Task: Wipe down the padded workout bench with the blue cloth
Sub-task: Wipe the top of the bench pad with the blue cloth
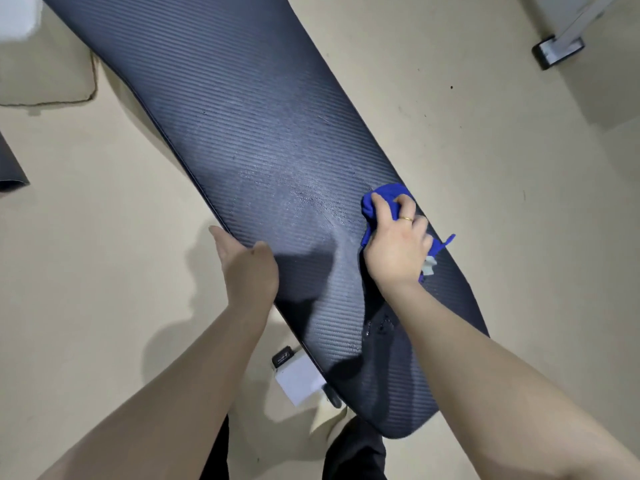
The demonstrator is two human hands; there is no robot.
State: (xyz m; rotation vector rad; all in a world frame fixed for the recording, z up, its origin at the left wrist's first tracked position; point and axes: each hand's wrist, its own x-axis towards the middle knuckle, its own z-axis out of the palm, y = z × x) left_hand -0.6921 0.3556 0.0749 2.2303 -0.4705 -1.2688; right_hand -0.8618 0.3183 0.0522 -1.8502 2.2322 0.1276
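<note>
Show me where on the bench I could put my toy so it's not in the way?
The bench pad is bare along its far stretch, beyond the damp-looking patch in the middle. There is also bare pad at the near end, between the two forearms. It is crowded where the right hand presses the blue cloth at one edge, and where the left hand grips the opposite edge.

The bench [249, 140] runs out of view at the top edge. Most of the blue cloth [384, 197] is hidden under the right hand [394, 244]. Left of the bench, a dark object [10, 168] is cut off.
</note>
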